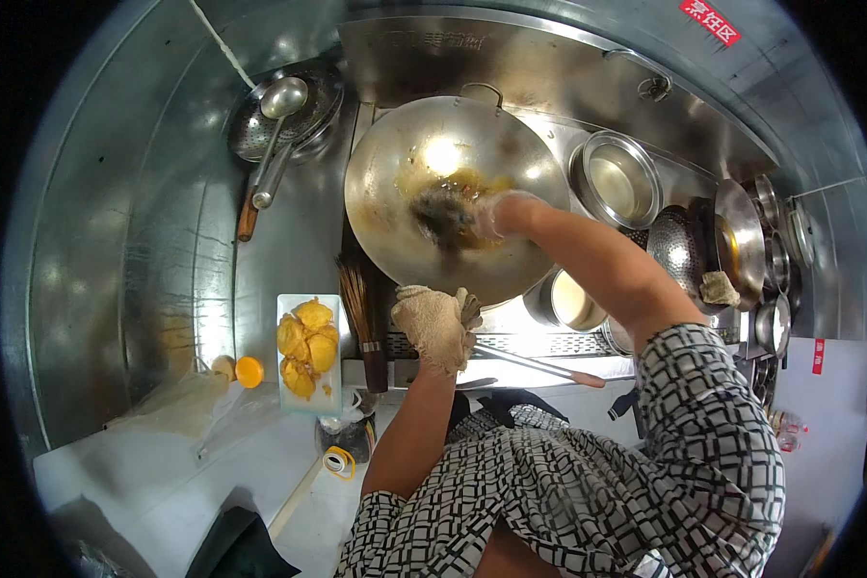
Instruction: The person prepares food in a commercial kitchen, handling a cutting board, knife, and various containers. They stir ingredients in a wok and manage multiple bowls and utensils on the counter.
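Observation:
A large steel wok sits on the stove, with yellowish-brown liquid and small bits near its bottom. My left hand, covered by a folded beige cloth, is at the wok's near rim; the cloth hides my fingers and whatever part of the wok is under it. Inside the wok, my right hand is blurred by motion beside a dark, blurred object. Its fingers do not show clearly, nor does their hold on that object.
Left of the wok are a bristle brush, a white tray of yellow food pieces, and a ladle on a perforated strainer. Steel pots and pans stand right. A long-handled utensil lies along the stove's near edge.

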A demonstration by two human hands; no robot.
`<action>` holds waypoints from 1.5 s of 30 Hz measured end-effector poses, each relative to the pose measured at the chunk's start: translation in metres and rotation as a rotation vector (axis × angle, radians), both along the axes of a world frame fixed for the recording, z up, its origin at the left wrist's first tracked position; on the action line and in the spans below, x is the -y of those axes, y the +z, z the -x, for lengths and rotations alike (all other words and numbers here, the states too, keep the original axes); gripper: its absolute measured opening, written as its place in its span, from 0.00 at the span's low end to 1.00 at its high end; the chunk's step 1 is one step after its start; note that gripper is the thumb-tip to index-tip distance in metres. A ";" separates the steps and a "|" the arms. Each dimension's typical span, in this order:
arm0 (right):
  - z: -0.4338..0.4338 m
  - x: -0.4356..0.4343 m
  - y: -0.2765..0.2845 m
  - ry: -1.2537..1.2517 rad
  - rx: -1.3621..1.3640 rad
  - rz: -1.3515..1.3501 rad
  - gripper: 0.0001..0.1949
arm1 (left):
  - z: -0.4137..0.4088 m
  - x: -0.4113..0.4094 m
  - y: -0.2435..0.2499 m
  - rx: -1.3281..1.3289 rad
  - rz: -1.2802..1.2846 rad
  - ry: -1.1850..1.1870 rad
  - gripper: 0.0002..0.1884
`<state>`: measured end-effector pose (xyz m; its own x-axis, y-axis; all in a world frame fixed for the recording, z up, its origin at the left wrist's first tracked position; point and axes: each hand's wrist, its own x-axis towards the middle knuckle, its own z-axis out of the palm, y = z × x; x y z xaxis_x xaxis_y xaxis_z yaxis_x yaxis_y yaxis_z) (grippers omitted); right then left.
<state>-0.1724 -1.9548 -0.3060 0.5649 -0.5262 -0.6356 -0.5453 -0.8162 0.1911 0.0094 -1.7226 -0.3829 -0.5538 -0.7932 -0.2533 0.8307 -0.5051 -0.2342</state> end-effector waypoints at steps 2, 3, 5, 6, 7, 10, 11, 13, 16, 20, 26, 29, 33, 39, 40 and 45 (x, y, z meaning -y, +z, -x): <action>-0.005 -0.041 0.055 -0.141 0.039 -0.113 0.15 | -0.005 0.000 0.002 -0.012 -0.046 -0.005 0.34; 0.002 -0.054 0.081 -0.258 0.022 -0.188 0.19 | -0.002 -0.001 -0.001 -0.042 -0.059 0.006 0.35; 0.042 -0.051 0.104 -0.154 -0.130 -0.120 0.23 | 0.007 -0.005 -0.007 -0.107 -0.090 0.021 0.37; 0.064 -0.036 0.105 -0.214 -0.276 -0.096 0.20 | 0.008 -0.005 -0.006 -0.070 -0.071 0.020 0.38; 0.080 -0.020 0.102 -0.272 -0.417 -0.074 0.18 | 0.010 -0.006 0.000 -0.014 -0.005 0.033 0.32; 0.086 0.002 0.102 -0.281 -0.384 0.097 0.16 | 0.011 -0.006 0.010 0.265 0.126 0.101 0.18; 0.089 0.001 0.101 -0.216 -0.408 0.077 0.15 | 0.014 -0.005 0.012 0.325 0.118 0.105 0.17; 0.047 -0.001 0.126 -0.049 -0.439 0.039 0.14 | 0.009 -0.002 0.021 0.368 0.073 0.130 0.17; -0.010 -0.041 0.187 -0.074 -0.389 -0.004 0.13 | 0.007 -0.006 0.004 0.359 0.025 0.180 0.26; 0.027 -0.016 0.109 -0.172 -0.378 0.127 0.13 | 0.010 -0.007 0.012 0.005 0.090 0.126 0.26; -0.014 0.017 0.152 -0.145 -0.319 0.113 0.13 | 0.006 0.006 0.007 -0.248 0.525 0.318 0.29; -0.017 -0.002 0.139 -0.111 -0.318 0.139 0.13 | 0.013 0.005 0.001 -0.287 0.436 0.337 0.27; 0.008 0.020 0.089 -0.260 -0.382 0.261 0.13 | 0.034 0.002 -0.027 -0.389 0.226 0.326 0.23; -0.038 0.021 0.127 -0.124 -0.315 0.159 0.13 | 0.031 0.010 -0.064 -1.740 -0.426 0.648 0.20; -0.017 0.017 0.106 -0.167 -0.329 0.189 0.13 | 0.036 0.009 -0.052 -1.929 -0.522 0.627 0.18; 0.013 0.033 0.100 -0.268 -0.349 0.208 0.13 | 0.046 0.006 -0.048 -3.228 -0.974 0.317 0.14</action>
<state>-0.1855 -1.9877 -0.2058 0.1639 -0.7601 -0.6288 -0.6053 -0.5808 0.5443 -0.0363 -1.7282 -0.4308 0.0458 -0.9989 -0.0001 -0.9129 -0.0420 0.4061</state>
